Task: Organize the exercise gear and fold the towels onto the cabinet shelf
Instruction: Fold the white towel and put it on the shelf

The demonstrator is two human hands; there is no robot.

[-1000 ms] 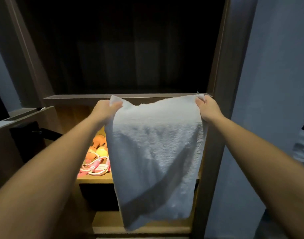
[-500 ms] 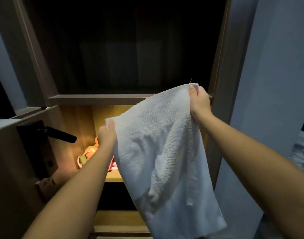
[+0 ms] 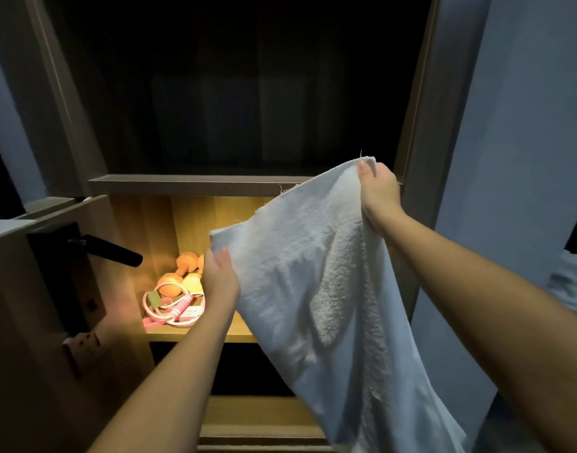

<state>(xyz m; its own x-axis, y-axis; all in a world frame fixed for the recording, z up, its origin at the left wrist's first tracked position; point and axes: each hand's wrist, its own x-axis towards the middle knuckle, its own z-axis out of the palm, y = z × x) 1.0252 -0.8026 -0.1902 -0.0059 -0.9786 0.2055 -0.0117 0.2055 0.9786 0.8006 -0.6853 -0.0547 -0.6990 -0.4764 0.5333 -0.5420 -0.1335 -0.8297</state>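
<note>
head view: we hold the white towel (image 3: 313, 289) in the air in front of the open cabinet, not yet on any shelf. our left hand (image 3: 220, 276) pinches one top corner, fingers curled over the edge, low and just in front of the lit shelf (image 3: 166, 335). our right hand (image 3: 378, 194) pinches the other top corner with the thumb on the near face, higher and to the right, about level with the front edge of the dark upper shelf (image 3: 189, 185). so the held edge slants up from left to right, and the towel's length hangs down toward the lower right, past the shelf front. on the lit shelf, left of our left hand, lie the orange dumbbells (image 3: 172, 282) and a pink rope (image 3: 182, 304); the shelf's right part is hidden behind the cloth. we judge the fold turns on that slant: the corners are well apart, the left hand is nearer the shelf, so the right corner would have to come down and across to meet it.
</note>
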